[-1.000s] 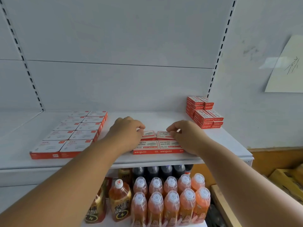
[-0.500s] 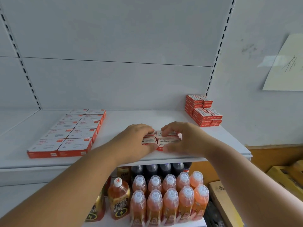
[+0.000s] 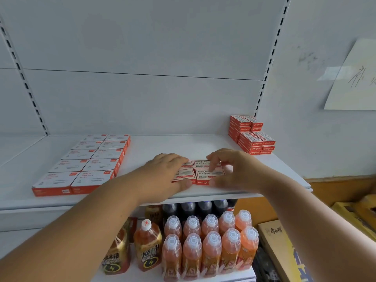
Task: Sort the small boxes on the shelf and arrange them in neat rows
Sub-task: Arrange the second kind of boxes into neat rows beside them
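A cluster of small red-and-white staple boxes (image 3: 205, 174) lies two by two near the front edge of the white shelf (image 3: 166, 145). My left hand (image 3: 162, 174) lies over the left boxes, fingers laid across their tops and thumb against the front face. My right hand (image 3: 238, 171) curls over the right side, with a fingertip on the boxes' tops and the thumb at the front of the front right box. A stack of the same small red boxes (image 3: 251, 135) stands at the back right. Two neat rows of flat white boxes (image 3: 89, 161) fill the left.
Upright slotted rails frame the shelf's back wall. Below it stand orange drink bottles (image 3: 209, 245) and dark bottles. Yellow cartons (image 3: 278, 245) sit at the lower right. A paper sheet (image 3: 354, 78) hangs on the right wall.
Both hands closed in from the cluster's outer sides and pushed the boxes together. The right hand's fingers have since lifted a little, uncovering the right boxes' tops.
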`<state>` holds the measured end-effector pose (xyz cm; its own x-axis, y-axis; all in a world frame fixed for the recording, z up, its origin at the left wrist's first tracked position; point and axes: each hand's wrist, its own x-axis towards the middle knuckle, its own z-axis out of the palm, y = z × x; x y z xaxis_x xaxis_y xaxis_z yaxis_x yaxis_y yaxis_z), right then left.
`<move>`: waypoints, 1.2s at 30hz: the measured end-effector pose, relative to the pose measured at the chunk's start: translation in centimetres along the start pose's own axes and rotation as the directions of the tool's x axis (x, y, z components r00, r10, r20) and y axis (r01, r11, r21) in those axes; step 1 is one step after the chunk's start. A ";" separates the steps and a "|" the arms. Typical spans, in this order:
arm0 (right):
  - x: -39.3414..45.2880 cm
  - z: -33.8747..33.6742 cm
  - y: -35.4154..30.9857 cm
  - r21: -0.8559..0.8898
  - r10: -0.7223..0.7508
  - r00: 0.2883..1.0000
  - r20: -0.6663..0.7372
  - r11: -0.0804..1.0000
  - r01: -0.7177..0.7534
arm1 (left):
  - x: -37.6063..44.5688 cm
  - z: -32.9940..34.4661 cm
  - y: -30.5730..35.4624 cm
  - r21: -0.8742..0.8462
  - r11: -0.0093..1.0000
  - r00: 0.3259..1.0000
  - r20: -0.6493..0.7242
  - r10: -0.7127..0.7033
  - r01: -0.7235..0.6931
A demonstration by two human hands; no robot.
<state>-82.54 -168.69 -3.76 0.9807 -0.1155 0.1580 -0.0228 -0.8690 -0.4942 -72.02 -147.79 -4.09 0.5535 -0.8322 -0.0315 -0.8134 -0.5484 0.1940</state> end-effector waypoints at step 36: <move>0.7 0.2 0.4 0.056 0.014 0.998 0.059 0.998 -0.018 | 0.9 0.3 0.6 0.008 1.000 0.998 -0.063 0.029 -0.029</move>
<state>-81.85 -169.00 -4.04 0.9900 -0.0994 0.0999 -0.0292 -0.8384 -0.5442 -72.10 -148.90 -4.33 0.5396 -0.8412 0.0356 -0.8305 -0.5248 0.1865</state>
